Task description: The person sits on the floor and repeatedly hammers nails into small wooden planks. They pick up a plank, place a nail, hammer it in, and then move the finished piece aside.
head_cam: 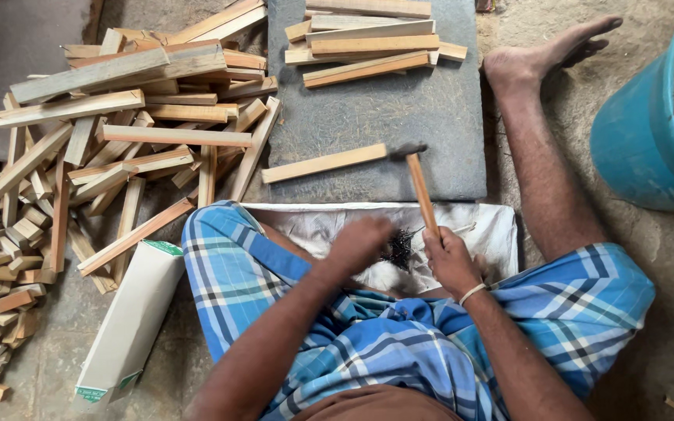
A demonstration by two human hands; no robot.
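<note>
Gripping the hammer [421, 187] by its wooden handle, our right hand [450, 261] holds it upright at frame centre, head resting at the right end of a single wood strip [325, 163]. That strip lies just above both hands, long axis running left to right, slightly tilted. Our left hand [360, 243] sits curled over the dark nail pile [399, 248] on white cloth [493, 226]; whether it grips nails we cannot tell. Grey slab surface [399, 109]; loose strips [142, 132] upper left; blue tub [649, 132] right.

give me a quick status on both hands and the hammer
Right hand gripping hammer, head on wood strip. Left hand at nail pile. Nothing blocking.
</note>
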